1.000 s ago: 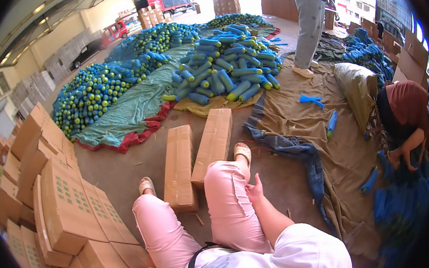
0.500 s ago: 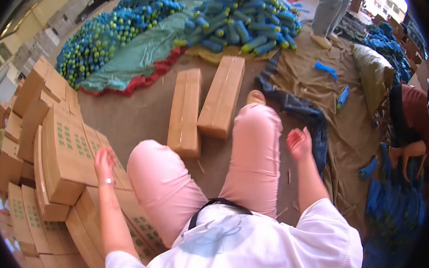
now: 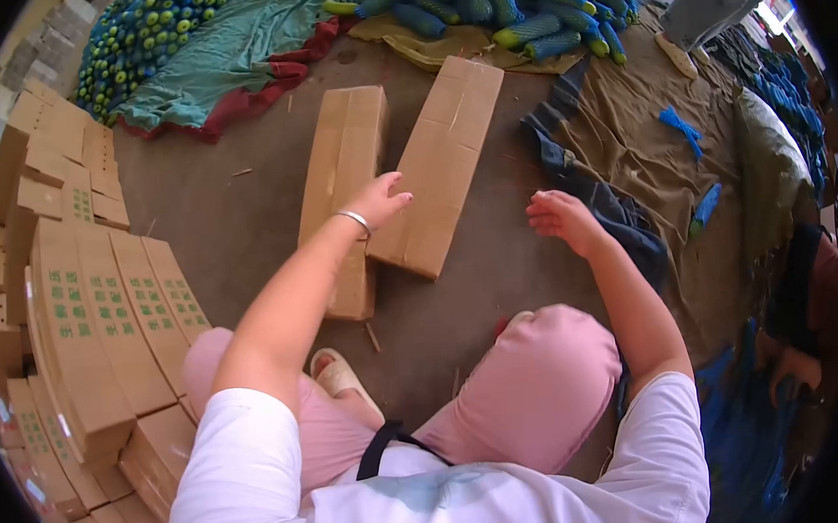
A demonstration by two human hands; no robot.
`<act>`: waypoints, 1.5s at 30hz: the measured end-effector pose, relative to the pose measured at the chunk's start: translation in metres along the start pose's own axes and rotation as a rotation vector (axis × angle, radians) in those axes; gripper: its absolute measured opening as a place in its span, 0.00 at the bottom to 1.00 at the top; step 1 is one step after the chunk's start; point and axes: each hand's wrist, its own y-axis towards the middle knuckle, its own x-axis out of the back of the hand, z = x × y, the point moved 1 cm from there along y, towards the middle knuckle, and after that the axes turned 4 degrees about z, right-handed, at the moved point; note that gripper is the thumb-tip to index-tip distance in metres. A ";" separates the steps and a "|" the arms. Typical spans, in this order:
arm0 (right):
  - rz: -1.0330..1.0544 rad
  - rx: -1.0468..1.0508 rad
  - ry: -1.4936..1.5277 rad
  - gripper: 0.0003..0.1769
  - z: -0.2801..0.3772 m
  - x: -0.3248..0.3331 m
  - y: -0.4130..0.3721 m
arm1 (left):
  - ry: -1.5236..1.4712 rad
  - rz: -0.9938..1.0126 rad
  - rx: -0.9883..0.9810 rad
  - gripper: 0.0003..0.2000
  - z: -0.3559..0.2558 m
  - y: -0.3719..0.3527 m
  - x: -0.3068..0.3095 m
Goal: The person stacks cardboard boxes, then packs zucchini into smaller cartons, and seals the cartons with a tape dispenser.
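Two long taped cardboard cartons lie side by side on the floor, the left carton (image 3: 338, 150) and the right carton (image 3: 450, 152). My left hand (image 3: 381, 204), with a bangle at its wrist, is empty with its fingers apart. In this view it overlaps the gap between the cartons, near their lower half. To the right of the right carton, my right hand (image 3: 564, 220) is held out empty, fingers stretched toward the carton and slightly bent. A dark blue cloth edge (image 3: 620, 223) lies behind that hand.
Stacked cartons with green print (image 3: 103, 322) stand on the left. Ahead lie heaps of blue-netted green vegetables (image 3: 518, 12) and a teal sheet (image 3: 220, 57). A brown cloth (image 3: 644, 139) covers the floor at right, with a standing person (image 3: 712, 3) and another person bending.
I have crouched toward the cartons, knees now bent apart. My left hand has swung from the carton stack over to the two cartons; my right hand has reached forward.
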 end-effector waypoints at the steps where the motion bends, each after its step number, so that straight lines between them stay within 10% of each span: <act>1: 0.011 -0.050 -0.057 0.21 0.000 -0.005 0.018 | -0.003 -0.094 0.025 0.35 0.029 0.031 -0.010; 5: 0.024 -0.176 -0.157 0.29 -0.030 -0.009 0.117 | -0.176 -0.211 0.341 0.37 0.062 0.070 -0.038; 11: -0.095 -0.135 0.426 0.47 -0.068 -0.036 0.181 | 0.144 -0.421 0.025 0.34 0.010 0.039 -0.081; 15: -0.047 -0.140 0.787 0.45 -0.092 -0.005 0.166 | 0.185 -0.370 -0.084 0.35 -0.015 0.053 -0.097; 19: -0.033 -0.101 0.829 0.45 -0.103 0.006 0.163 | -0.038 -0.470 0.364 0.32 -0.013 0.092 -0.124; 23: -0.011 -0.008 0.781 0.46 -0.087 -0.003 0.146 | 0.098 -0.567 0.312 0.32 -0.033 0.073 -0.119; 28: 0.019 0.299 0.772 0.21 0.022 -0.039 0.097 | 0.075 -0.854 -0.057 0.32 -0.096 0.021 -0.066; 29: 0.211 0.392 0.841 0.30 0.025 -0.018 0.103 | 0.073 -0.934 -0.195 0.33 -0.115 0.003 -0.045; 30: 0.848 0.400 1.069 0.24 0.059 -0.024 0.092 | 0.063 -0.923 -0.219 0.33 -0.138 -0.019 -0.021; 31: 0.654 0.387 1.044 0.20 0.087 -0.022 0.078 | 0.053 -0.923 -0.237 0.33 -0.160 -0.045 0.005; 32: 0.997 0.613 0.774 0.19 0.118 -0.039 0.066 | 0.009 -0.919 -0.264 0.33 -0.179 -0.074 0.028; 33: 0.421 0.558 0.693 0.21 0.150 -0.071 0.022 | -0.034 -0.913 -0.299 0.32 -0.195 -0.104 0.050; 35: 0.921 0.648 0.561 0.31 0.189 -0.104 -0.012 | -0.160 -0.880 -0.383 0.30 -0.219 -0.169 0.081; 36: 0.265 0.651 0.536 0.39 0.205 -0.163 -0.070 | -0.240 -0.875 -0.405 0.30 -0.230 -0.206 0.087; 37: 0.163 0.633 0.579 0.43 0.209 -0.199 -0.103 | -0.327 -0.855 -0.434 0.29 -0.239 -0.240 0.087; 42: 0.818 0.684 0.582 0.35 0.206 -0.302 -0.187 | -0.141 -1.034 -0.487 0.25 -0.244 -0.413 0.062; 45: 0.963 0.692 0.514 0.31 0.164 -0.384 -0.249 | 0.553 -1.173 -0.596 0.28 -0.213 -0.490 0.061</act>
